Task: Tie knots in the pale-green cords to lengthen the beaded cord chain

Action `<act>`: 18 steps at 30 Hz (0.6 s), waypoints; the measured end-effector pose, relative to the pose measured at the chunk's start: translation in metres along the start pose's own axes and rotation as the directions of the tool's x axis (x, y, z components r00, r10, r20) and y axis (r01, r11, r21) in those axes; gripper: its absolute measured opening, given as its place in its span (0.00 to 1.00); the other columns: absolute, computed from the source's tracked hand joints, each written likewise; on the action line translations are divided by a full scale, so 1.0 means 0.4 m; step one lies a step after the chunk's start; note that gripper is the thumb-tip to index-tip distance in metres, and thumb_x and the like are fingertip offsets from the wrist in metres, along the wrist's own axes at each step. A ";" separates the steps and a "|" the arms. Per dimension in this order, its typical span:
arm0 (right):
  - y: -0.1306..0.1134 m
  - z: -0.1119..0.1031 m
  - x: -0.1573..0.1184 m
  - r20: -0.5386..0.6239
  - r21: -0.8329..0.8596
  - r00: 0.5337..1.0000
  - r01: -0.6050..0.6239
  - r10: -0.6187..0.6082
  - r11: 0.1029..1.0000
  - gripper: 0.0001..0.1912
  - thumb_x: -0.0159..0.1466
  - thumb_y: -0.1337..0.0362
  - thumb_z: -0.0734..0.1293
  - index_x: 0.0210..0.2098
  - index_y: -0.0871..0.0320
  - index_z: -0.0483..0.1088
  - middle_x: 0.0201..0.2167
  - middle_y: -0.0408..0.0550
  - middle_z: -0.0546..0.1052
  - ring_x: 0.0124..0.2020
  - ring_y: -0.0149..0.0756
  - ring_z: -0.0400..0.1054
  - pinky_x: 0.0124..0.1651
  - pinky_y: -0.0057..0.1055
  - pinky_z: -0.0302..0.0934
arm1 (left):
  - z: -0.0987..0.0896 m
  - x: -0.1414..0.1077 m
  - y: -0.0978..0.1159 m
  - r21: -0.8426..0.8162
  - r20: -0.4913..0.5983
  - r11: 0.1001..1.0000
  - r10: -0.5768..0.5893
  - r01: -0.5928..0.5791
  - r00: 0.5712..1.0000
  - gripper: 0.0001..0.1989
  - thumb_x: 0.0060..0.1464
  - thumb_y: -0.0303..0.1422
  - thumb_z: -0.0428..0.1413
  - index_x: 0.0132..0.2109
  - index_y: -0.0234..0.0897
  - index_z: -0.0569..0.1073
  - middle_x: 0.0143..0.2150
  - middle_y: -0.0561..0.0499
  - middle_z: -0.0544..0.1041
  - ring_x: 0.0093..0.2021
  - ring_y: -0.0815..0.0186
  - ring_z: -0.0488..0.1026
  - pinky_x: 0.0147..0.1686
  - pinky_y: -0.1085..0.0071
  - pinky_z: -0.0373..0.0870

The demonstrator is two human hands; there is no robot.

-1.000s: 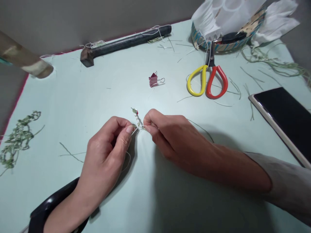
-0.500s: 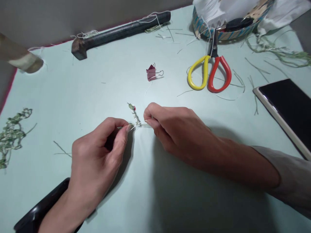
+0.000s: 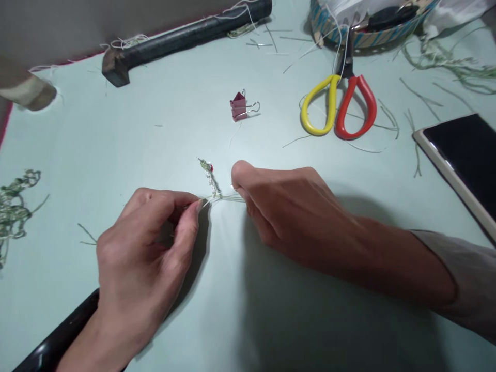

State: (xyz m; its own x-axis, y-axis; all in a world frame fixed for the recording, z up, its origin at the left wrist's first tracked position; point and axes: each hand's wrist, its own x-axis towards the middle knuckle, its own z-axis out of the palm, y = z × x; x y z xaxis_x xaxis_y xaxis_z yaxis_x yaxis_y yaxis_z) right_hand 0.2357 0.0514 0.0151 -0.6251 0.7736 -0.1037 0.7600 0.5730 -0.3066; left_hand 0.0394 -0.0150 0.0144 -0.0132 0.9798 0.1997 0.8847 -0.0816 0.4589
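A small knotted cord piece (image 3: pixel 211 178), green and white with a red spot near its top, stands out from the table between my hands. Thin threads (image 3: pixel 231 198) spread from its lower end to both sides. My left hand (image 3: pixel 155 248) pinches threads on the left between thumb and forefinger. On the right, my right hand (image 3: pixel 287 206) is closed with its fingertips together on the threads there; the exact grip is partly hidden behind the knuckles.
Scissors (image 3: pixel 329 103) with yellow and red handles lie beyond my right hand, near a basket (image 3: pixel 375 40). A maroon binder clip (image 3: pixel 238 107), a large metal bolt (image 3: pixel 186 44), a phone (image 3: pixel 461 155) and a knotted green cord (image 3: pixel 17 201) surround the work. Thread scraps are scattered about.
The whole view has shifted slightly. My right fingertips have turned inward and lie less in sight, with more thread showing between the hands. My left hand keeps its pinch.
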 end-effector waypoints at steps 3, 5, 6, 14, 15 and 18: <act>0.001 0.002 0.003 -0.005 -0.021 1.000 -0.020 0.020 1.000 0.20 0.62 0.76 0.63 0.49 0.50 0.69 0.23 0.34 0.51 0.22 0.33 0.39 0.26 0.34 0.40 | 0.003 0.000 -0.004 0.017 -0.020 1.000 0.015 -0.015 1.000 0.09 0.72 0.31 0.58 0.40 0.49 0.78 0.33 0.60 0.80 0.36 0.64 0.76 0.38 0.65 0.71; 0.001 0.004 0.004 -0.005 -0.033 1.000 -0.023 0.023 0.999 0.22 0.61 0.77 0.63 0.50 0.49 0.70 0.23 0.35 0.52 0.22 0.34 0.40 0.26 0.34 0.40 | 0.002 -0.003 -0.006 0.029 -0.023 0.999 0.030 -0.029 0.999 0.09 0.72 0.31 0.59 0.41 0.49 0.79 0.33 0.60 0.81 0.35 0.64 0.74 0.36 0.65 0.67; 0.002 0.004 0.005 -0.004 -0.036 1.000 -0.020 0.020 0.999 0.22 0.61 0.77 0.63 0.51 0.49 0.70 0.24 0.35 0.52 0.22 0.34 0.41 0.26 0.34 0.40 | 0.001 -0.004 -0.008 0.033 -0.022 0.999 0.038 -0.037 0.999 0.09 0.72 0.30 0.59 0.41 0.48 0.79 0.33 0.60 0.81 0.35 0.64 0.73 0.35 0.64 0.66; 0.000 0.002 0.005 0.036 -0.093 0.999 -0.024 0.027 0.995 0.30 0.61 0.77 0.61 0.59 0.48 0.68 0.24 0.36 0.52 0.22 0.35 0.38 0.27 0.36 0.40 | -0.010 -0.011 -0.027 0.070 0.034 0.985 0.159 -0.161 0.987 0.10 0.73 0.27 0.55 0.42 0.44 0.77 0.34 0.55 0.78 0.37 0.63 0.73 0.40 0.62 0.65; -0.001 0.002 0.005 0.036 -0.095 0.999 -0.024 0.028 0.995 0.30 0.61 0.77 0.61 0.59 0.48 0.68 0.24 0.36 0.52 0.22 0.35 0.38 0.26 0.36 0.40 | -0.010 -0.009 -0.028 0.074 0.031 0.982 0.173 -0.175 0.984 0.10 0.73 0.28 0.55 0.41 0.43 0.76 0.33 0.55 0.77 0.36 0.63 0.73 0.40 0.62 0.66; -0.003 0.004 0.008 0.030 -0.092 0.999 -0.025 0.028 0.995 0.28 0.61 0.77 0.61 0.57 0.48 0.69 0.24 0.36 0.52 0.22 0.35 0.37 0.26 0.36 0.40 | -0.008 -0.003 -0.027 0.088 0.038 0.980 0.173 -0.176 0.984 0.10 0.72 0.27 0.53 0.40 0.43 0.73 0.32 0.56 0.74 0.33 0.64 0.71 0.39 0.63 0.66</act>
State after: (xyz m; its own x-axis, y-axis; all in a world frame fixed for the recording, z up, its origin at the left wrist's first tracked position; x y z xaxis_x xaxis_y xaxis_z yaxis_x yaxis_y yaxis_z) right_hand 0.2325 0.0528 0.0139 -0.6088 0.7807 -0.1408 0.7885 0.5760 -0.2158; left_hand 0.0285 -0.0159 0.0118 0.1576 0.9571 0.2430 0.9110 -0.2359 0.3383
